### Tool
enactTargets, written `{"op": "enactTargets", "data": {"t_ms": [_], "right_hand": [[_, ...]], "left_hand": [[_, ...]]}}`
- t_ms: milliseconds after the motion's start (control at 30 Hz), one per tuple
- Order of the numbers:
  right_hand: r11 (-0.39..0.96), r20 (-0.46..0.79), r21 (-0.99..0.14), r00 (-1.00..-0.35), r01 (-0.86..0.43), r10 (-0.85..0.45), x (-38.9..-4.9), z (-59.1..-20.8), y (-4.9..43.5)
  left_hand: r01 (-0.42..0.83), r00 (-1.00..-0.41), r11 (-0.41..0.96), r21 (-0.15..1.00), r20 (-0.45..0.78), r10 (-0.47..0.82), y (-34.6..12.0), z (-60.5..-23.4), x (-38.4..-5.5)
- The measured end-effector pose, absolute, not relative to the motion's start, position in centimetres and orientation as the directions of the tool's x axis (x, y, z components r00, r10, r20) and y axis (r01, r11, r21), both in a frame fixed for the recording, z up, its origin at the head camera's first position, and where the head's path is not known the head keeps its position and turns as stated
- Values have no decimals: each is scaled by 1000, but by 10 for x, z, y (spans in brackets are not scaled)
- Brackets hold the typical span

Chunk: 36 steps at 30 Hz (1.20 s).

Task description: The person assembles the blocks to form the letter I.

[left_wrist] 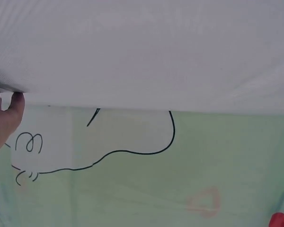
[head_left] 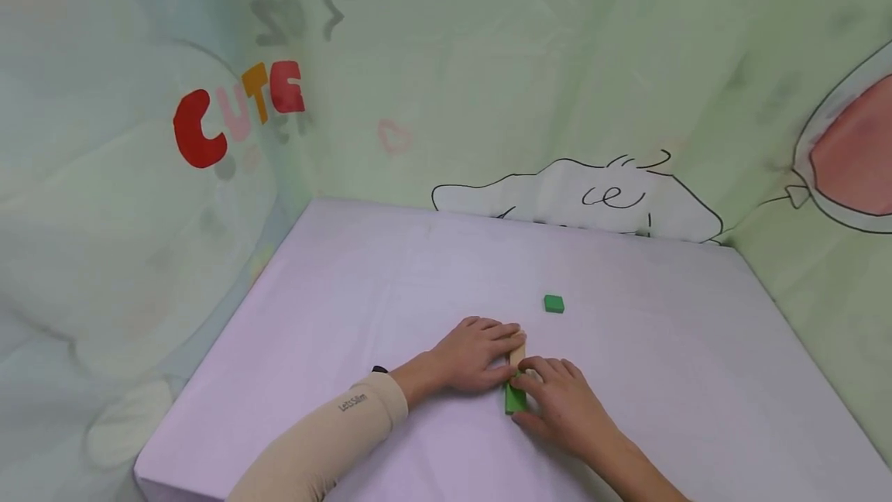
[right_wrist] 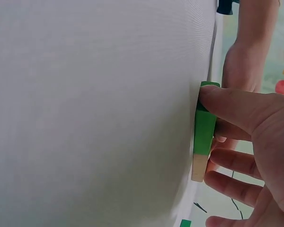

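A narrow light wooden block point(head_left: 516, 356) lies on the table, end to end with a green block point(head_left: 515, 403) on its near side. My left hand point(head_left: 474, 355) holds the wooden block from the left, fingers over its far part and thumb close to the join. From the right, my right hand point(head_left: 560, 401) pinches the green block; in the right wrist view the thumb point(right_wrist: 222, 99) rests on its near part. Beyond that part, the green point(right_wrist: 205, 132) runs on to the bare wood point(right_wrist: 199, 168). The left fingertips partly hide the wooden block.
Farther back on the table point(head_left: 418, 269) lies a small separate green block point(head_left: 554, 304). Printed cloth walls point(head_left: 557, 60) stand along the table's back and sides. In the left wrist view, table cloth and the back wall point(left_wrist: 132, 189) fill most of the frame.
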State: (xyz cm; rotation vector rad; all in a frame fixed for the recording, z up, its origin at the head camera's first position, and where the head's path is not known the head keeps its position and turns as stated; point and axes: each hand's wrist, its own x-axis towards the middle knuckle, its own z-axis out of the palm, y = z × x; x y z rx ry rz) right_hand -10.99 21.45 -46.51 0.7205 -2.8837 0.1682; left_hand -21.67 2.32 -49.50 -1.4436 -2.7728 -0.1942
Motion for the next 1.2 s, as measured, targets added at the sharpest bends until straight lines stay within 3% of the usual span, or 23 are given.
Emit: {"op": "enactTargets", "data": {"t_ms": [500, 1200], "right_hand": [[868, 184, -38, -858, -494, -480, -109, -459, 212], [872, 201, -90, -866, -482, -458, -110, -459, 213]], "left_hand": [[830, -557, 553, 76, 70, 827, 26, -493, -217], [855, -516, 516, 45, 160, 842, 23, -498, -217]]}}
